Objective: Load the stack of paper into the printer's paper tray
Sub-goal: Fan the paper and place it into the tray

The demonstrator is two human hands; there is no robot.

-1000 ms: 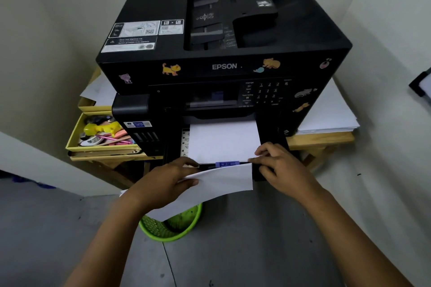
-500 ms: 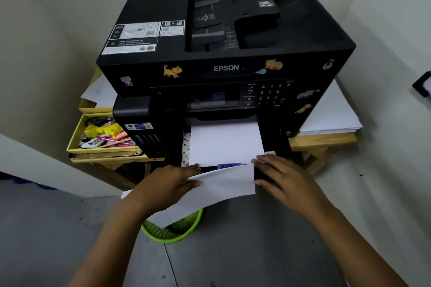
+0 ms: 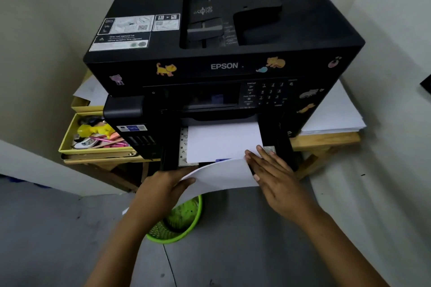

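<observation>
Head view: paper stack [image 3: 219, 177] points lengthwise into printer tray [image 3: 277, 147].

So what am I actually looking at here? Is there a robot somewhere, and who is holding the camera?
No robot here: a person wears a camera on the head, so you look down at their own two arms. In front stands a black printer on a wooden table. Its paper tray is pulled out at the front, with white sheets already lying in it. The left hand grips a curved stack of paper by its near left edge. The right hand lies with straight fingers against the stack's right edge, at the tray's front. Beside the printer, a yellow drawer holds small stationery, and more white paper is piled on the right. A green basket sits on the floor.
</observation>
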